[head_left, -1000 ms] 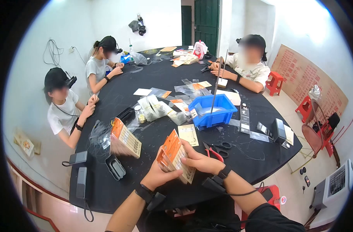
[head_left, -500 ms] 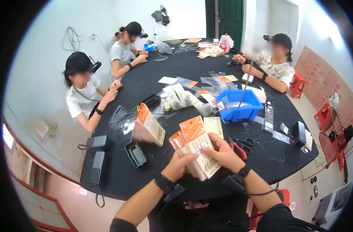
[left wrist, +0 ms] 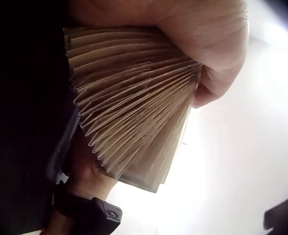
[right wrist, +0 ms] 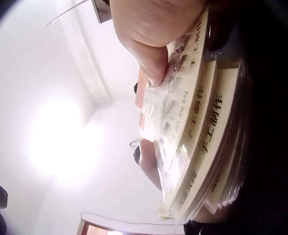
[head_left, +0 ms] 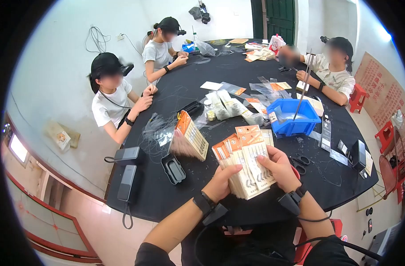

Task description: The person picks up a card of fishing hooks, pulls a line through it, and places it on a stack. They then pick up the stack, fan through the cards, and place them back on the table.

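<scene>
A thick fanned stack of orange-and-cream fishing-hook packets (head_left: 247, 170), carded in clear plastic, is held between both hands above the near table edge. My left hand (head_left: 221, 181) grips the stack's left side, thumb across the front. My right hand (head_left: 283, 167) pinches the front packets at the right, thumb on their face. In the left wrist view, the packet edges (left wrist: 134, 107) spread like a fan below the left hand (left wrist: 202, 34). In the right wrist view, the right thumb (right wrist: 156, 66) presses the front packet's clear film. Another stack of packets (head_left: 191, 137) stands on the table to the left.
Around lie a black tray (head_left: 173, 168), scissors (head_left: 302, 163), a blue bin (head_left: 295, 119) with thin rods, wrapped white bundles (head_left: 224, 106) and loose plastic sleeves. Two grey devices (head_left: 128, 181) lie at the left table edge. Several people sit round the black-covered table (head_left: 202, 195).
The packets have spread from a tight stack into a wider fan, the right hand drawing the front ones rightward. The head view has turned left, shifting the scene right.
</scene>
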`<state>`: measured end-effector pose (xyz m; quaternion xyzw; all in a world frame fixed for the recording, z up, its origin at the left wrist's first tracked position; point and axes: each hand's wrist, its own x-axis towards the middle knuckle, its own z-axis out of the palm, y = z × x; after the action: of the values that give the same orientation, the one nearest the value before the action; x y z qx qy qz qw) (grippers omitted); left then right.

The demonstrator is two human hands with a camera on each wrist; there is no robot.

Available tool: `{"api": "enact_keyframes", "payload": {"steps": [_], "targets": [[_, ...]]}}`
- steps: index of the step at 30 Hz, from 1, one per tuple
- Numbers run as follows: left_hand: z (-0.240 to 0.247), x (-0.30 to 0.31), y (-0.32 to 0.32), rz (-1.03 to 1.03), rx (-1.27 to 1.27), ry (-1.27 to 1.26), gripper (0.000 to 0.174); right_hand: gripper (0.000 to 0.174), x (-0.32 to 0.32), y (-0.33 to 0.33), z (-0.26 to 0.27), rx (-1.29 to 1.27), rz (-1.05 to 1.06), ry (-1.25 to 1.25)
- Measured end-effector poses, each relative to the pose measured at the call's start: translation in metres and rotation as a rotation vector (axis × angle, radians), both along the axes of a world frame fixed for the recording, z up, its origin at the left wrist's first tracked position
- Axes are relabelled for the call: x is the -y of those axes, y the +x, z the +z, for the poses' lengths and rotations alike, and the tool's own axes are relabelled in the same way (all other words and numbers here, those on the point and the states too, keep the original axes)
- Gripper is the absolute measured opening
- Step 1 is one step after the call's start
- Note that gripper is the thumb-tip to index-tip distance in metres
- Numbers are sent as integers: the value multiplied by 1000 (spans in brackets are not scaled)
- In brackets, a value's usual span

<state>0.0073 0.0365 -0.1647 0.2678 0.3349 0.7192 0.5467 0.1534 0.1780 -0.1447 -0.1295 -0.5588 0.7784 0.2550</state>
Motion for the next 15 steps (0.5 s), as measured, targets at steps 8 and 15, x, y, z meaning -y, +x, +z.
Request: {"api": "enact_keyframes", "payload": {"steps": [8, 15], "targets": [[-1, 0, -2, -6, 85, 33, 53, 41, -8, 1, 0, -44, -50, -114], [-5, 0, -4, -18, 92, 37, 54, 40, -8, 6, 6, 71, 51, -90]]}}
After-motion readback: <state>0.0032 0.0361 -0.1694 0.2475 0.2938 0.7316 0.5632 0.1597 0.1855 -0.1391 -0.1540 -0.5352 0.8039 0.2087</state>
